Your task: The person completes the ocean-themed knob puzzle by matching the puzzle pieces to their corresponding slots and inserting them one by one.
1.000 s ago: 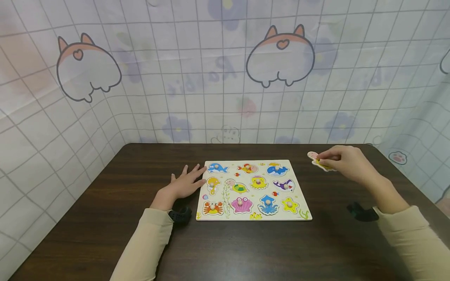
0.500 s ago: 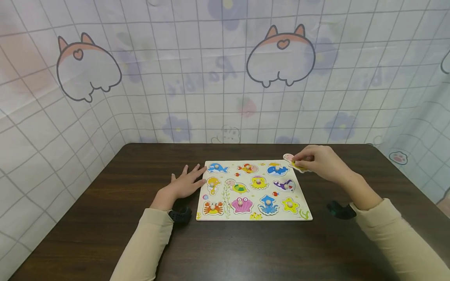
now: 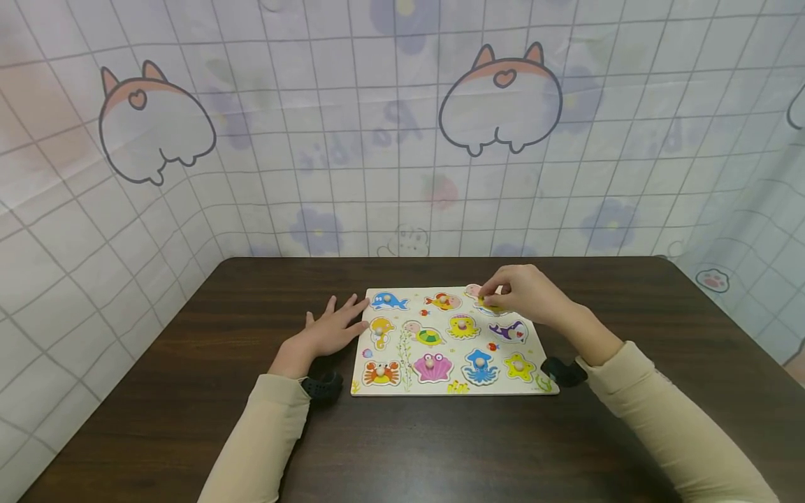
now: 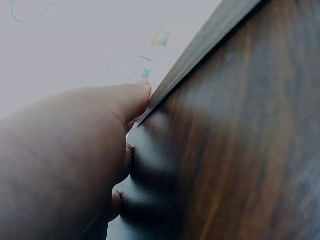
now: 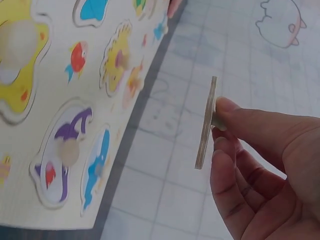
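Observation:
My right hand (image 3: pixel 534 297) pinches a knob on a flat wooden puzzle piece (image 3: pixel 473 290) with a pink end and a yellow part. In the right wrist view the puzzle piece (image 5: pixel 206 125) shows edge-on, raised apart from the board. It overlaps the board's far right part in the head view, partly covering the blue whale there. With fingers spread, my left hand (image 3: pixel 327 328) lies at the left edge of the puzzle board (image 3: pixel 440 390). The left wrist view shows the thumb (image 4: pixel 135 97) against the board's edge. The turtle spot (image 3: pixel 428 335) on the board shows no knob.
Knobbed pieces sit in the board, among them a crab (image 3: pixel 381 372), a pink shell (image 3: pixel 432 367), a squid (image 3: pixel 480 367) and a starfish (image 3: pixel 518 366). The dark wooden table (image 3: pixel 402 447) ends at a patterned cloth wall (image 3: pixel 377 209) behind and beside it.
My right hand has carried the puzzle piece leftward from the table's right side to over the board's far right corner. The left hand and the board have stayed in place.

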Demonstrator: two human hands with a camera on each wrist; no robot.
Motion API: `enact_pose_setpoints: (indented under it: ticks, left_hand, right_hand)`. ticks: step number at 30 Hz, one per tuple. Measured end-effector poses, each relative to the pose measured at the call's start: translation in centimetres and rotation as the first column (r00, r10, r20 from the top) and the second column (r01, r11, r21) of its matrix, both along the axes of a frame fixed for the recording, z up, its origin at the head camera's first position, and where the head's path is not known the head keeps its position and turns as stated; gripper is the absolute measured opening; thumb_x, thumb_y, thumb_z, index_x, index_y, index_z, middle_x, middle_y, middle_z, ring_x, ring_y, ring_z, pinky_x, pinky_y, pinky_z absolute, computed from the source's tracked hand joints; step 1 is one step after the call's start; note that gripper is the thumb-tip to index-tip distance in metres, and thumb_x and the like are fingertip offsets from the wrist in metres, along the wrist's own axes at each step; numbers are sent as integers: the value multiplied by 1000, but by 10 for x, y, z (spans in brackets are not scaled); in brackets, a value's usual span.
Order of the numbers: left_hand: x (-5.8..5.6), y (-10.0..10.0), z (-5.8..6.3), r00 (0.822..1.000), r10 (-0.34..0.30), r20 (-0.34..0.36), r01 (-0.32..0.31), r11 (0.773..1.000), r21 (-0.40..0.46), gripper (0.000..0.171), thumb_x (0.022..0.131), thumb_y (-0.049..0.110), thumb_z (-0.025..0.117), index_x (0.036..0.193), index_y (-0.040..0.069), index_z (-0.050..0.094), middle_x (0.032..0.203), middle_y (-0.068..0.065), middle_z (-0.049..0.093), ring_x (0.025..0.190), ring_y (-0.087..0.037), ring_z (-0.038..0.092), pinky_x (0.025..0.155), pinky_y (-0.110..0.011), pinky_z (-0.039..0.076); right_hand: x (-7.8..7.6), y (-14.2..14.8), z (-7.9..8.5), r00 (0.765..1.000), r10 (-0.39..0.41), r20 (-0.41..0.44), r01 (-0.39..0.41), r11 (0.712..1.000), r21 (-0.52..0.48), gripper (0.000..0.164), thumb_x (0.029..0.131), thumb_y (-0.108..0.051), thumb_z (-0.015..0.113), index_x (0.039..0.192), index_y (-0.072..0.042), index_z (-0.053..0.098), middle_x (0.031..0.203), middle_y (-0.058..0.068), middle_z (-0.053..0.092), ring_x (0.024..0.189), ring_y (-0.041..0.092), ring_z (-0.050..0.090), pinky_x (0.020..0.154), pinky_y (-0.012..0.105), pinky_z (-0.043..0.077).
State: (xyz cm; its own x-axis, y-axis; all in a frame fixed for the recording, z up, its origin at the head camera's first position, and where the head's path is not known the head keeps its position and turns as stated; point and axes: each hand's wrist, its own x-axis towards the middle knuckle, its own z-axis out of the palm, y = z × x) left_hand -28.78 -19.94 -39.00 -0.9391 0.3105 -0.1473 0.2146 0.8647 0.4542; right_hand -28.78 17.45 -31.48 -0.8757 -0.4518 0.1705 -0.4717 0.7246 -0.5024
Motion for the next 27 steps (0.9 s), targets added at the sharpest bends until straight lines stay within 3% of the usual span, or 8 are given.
enact_pose_setpoints:
  ticks: [16,22,27]
  left_hand:
    - [0,-3,0,1000,1,3,-1,1000,10,64,110,43,45,166,21,23,171,-13,10,154,-45,-8,109,-78,-10]
    - [0,-3,-1,1000,-2,7,2,1000,9,64,110,44,45,166,22,22,171,-13,8,154,-45,-9,109,-78,-11]
    - [0,-1,0,1000,-10,6,10,1000,3,64,110,45,44,166,22,22,171,-12,8,154,-45,-9,109,-78,-11]
  right_hand:
    - [-6,-59,-1,990,141,28,-143,979,142,5,91,-9,79,95,-9,82,95,-1,72,80,15,61,73,32,51]
    - [-10,-75,-7,989,125,78,-138,972,190,4,93,-11,78,93,-12,82,95,-3,73,77,14,60,70,29,52]
    - [-13,-84,-14,988,139,70,-152,961,230,5,93,-13,79,89,-14,81,90,-6,73,81,14,59,72,30,52]
